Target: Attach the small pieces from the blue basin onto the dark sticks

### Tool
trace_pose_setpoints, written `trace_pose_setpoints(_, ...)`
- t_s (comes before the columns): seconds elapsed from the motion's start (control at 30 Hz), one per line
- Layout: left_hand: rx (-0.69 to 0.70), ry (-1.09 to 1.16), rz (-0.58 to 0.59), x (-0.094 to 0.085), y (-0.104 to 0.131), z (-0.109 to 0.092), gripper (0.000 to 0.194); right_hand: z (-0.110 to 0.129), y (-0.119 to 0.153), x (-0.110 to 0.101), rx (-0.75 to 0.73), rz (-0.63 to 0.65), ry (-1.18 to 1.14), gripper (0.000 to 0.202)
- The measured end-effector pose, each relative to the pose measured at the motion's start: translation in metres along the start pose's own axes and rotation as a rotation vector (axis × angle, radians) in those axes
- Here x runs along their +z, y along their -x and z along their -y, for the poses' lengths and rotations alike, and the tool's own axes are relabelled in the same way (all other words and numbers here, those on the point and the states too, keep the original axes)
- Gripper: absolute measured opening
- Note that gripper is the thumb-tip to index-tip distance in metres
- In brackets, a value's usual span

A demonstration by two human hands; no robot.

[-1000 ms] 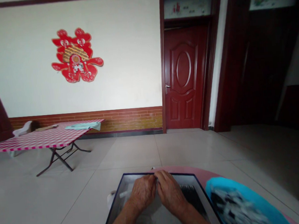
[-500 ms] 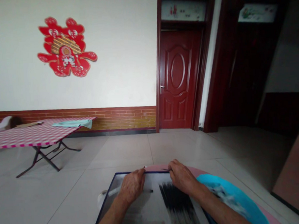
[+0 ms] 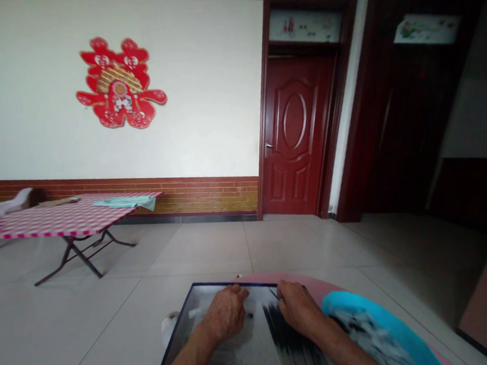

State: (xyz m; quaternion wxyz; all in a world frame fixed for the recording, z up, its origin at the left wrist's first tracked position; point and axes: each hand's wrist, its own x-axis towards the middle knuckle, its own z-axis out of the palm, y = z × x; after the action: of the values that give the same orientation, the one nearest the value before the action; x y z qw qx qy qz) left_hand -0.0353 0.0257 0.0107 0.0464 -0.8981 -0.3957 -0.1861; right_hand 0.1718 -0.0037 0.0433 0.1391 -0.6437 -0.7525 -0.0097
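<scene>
A shallow tray [image 3: 181,314] with a dark blue rim lies in front of me, and both my hands are over its far part. My left hand [image 3: 225,314] has its fingers drawn together in a pinch; whatever is between them is hidden. Beneath it is a pale rod [image 3: 195,312] with a dark tip [image 3: 249,315] past the fingers. My right hand [image 3: 297,308] is closed on a thin dark strip [image 3: 273,294] that points up and left. Below that hand, a row of thin black strips [image 3: 281,335] lies side by side in the tray, blurred at the near end.
A blue basin [image 3: 397,327] holding a black-and-white heap [image 3: 371,332] stands right of the tray, on a pink round surface [image 3: 313,283]. Left of the tray is a small white object [image 3: 169,325]. A folding table [image 3: 62,217] with a checked cover stands farther left.
My left hand has come back from the tray's far rim to over its inside. My right hand has lowered slightly toward the strips. The whole view has shifted a little.
</scene>
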Motion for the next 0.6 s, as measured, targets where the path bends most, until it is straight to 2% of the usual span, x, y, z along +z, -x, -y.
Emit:
trace_pose_setpoints(0.13,0.044,0.017,-0.026,-0.001,-0.001,-0.001,0.033,-0.007,0.008,0.014,0.060,0.005,0.082,0.020)
trace_pose_setpoints(0.23,0.066,0.065,-0.126,-0.001,-0.002,0.002,0.034,-0.012,0.012,0.022,0.080,0.023,0.115,0.020)
trace_pose_setpoints(0.3,0.027,0.149,-0.225,-0.002,-0.004,0.007,0.034,-0.012,0.011,0.023,0.088,0.039,0.110,0.020)
trace_pose_setpoints(0.43,-0.249,0.444,-0.397,-0.004,-0.009,0.018,0.030,-0.010,0.008,0.023,0.084,0.053,0.098,0.022)
trace_pose_setpoints(0.53,-0.485,0.741,-0.422,-0.002,-0.013,0.024,0.032,-0.013,0.009,0.025,0.075,0.077,0.111,0.022)
trace_pose_setpoints(0.6,-0.576,0.878,-0.428,0.003,-0.015,0.028,0.034,-0.016,0.010,0.027,0.062,0.087,0.122,0.022)
